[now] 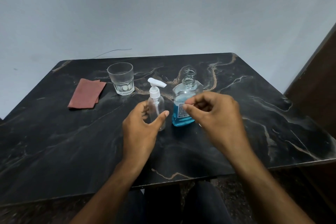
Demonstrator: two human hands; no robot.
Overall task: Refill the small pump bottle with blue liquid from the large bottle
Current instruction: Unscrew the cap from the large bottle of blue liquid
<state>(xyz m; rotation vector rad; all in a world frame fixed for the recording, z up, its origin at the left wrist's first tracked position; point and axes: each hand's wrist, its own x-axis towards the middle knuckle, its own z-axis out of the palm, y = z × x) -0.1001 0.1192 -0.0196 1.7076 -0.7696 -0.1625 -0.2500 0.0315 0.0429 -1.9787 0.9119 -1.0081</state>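
Neither grip holds anything: left hand [141,129] cups open around the clear small pump bottle [156,110], upright just left of the uncapped blue-liquid large bottle [183,100]; right hand [216,114] hovers loosely curled before it.

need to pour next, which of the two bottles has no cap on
The large bottle with blue liquid: its threaded neck is bare. The small bottle keeps its white pump.

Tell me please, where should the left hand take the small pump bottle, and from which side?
Probably around the clear round body of the small pump bottle, below the white pump, coming from its left, where the left hand already opens with the thumb in front. The bottle stands upright and the body is narrow enough to wrap. This leaves the pump collar free for the right hand to unscrew.
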